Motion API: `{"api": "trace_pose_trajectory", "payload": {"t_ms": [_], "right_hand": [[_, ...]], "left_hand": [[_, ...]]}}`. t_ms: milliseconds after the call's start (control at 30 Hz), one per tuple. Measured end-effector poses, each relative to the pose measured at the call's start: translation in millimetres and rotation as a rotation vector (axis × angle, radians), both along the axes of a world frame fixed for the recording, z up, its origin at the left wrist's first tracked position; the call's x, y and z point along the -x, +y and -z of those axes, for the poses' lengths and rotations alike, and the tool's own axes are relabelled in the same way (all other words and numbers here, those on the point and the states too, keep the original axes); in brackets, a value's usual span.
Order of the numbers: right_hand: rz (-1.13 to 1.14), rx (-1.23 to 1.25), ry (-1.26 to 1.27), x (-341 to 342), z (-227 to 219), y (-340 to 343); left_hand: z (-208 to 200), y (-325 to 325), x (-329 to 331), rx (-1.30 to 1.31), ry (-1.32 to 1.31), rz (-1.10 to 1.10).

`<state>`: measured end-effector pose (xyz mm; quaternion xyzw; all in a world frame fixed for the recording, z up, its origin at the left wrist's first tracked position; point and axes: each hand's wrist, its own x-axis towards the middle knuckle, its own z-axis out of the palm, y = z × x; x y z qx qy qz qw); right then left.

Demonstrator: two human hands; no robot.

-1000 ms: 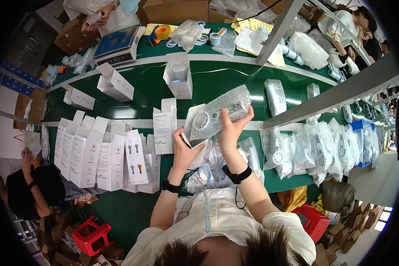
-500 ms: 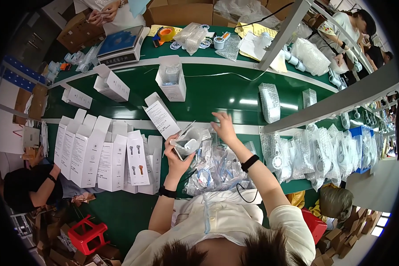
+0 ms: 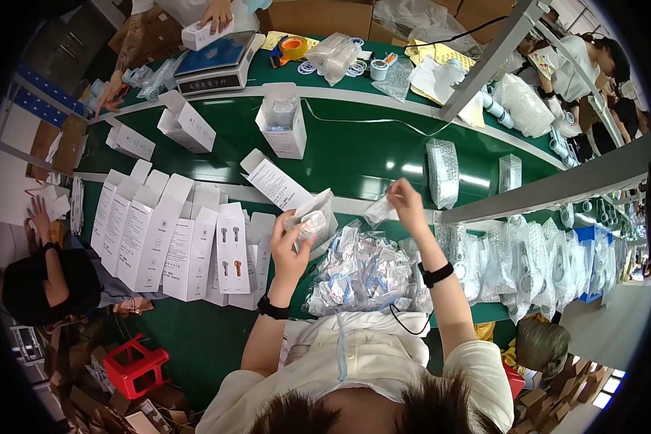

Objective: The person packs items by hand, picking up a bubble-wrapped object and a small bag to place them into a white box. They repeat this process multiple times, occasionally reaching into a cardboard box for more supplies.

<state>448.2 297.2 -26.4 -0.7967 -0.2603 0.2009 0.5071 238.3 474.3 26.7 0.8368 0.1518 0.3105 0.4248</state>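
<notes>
Pile: clear cable bags (image 3: 362,278) heaped on the green tabletop (image 3: 354,155), just in front of the person's chest, between the two forearms.
Left hand (image 3: 291,239): raised over the pile's left edge, fingers wrapped round an open white box (image 3: 286,189) with a bubble-wrapped item showing at its mouth; the box tilts up and to the left.
Right hand (image 3: 406,202): raised beyond the pile, fingers pinched on a small clear bag (image 3: 380,210), which hangs to the hand's left, near the box but apart from it.
Box rows: flat-standing white cartons (image 3: 170,242) with lids up, ranked on the tabletop left of the left hand.
Wrapped stock: bubble-wrapped pieces (image 3: 517,253) packed together at the right, under a grey rail (image 3: 550,188).
Belt: an open carton (image 3: 285,119) stands upright beyond the hands; two more cartons (image 3: 186,123) lie further left; a wrapped piece (image 3: 443,172) lies to the right.
Far side: a scale (image 3: 213,61) with another person's hand (image 3: 215,13) holding a white box above it; tape roll (image 3: 293,48) beside it.
</notes>
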Motion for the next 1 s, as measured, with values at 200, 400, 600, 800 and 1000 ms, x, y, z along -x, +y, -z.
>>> {"api": "trace_pose_trajectory", "payload": {"t_ms": [200, 400, 600, 800, 1000], "right_hand": [[-0.320, -0.309, -0.471, 41.5, -128.0, 15.4], [-0.794, -0.265, -0.727, 59.2, -113.8, 65.4], [-1.052, -0.143, -0.713, 72.7, -95.5, 81.8], [-0.735, -0.264, -0.797, 95.5, -72.9, 72.9], [-0.827, -0.058, -0.740, 108.5, -93.2, 77.4]], "left_hand": [[-4.5, 4.5, -10.4, 0.349, 0.028, -0.035], [-2.1, 13.5, -11.8, 0.525, -0.009, -0.018], [-5.3, 27.5, -3.9, 0.568, 0.064, -0.018], [-15.1, 20.9, 1.1, 0.184, 0.382, -0.128], [17.1, 25.2, 18.8, 0.267, 0.211, -0.030]]}}
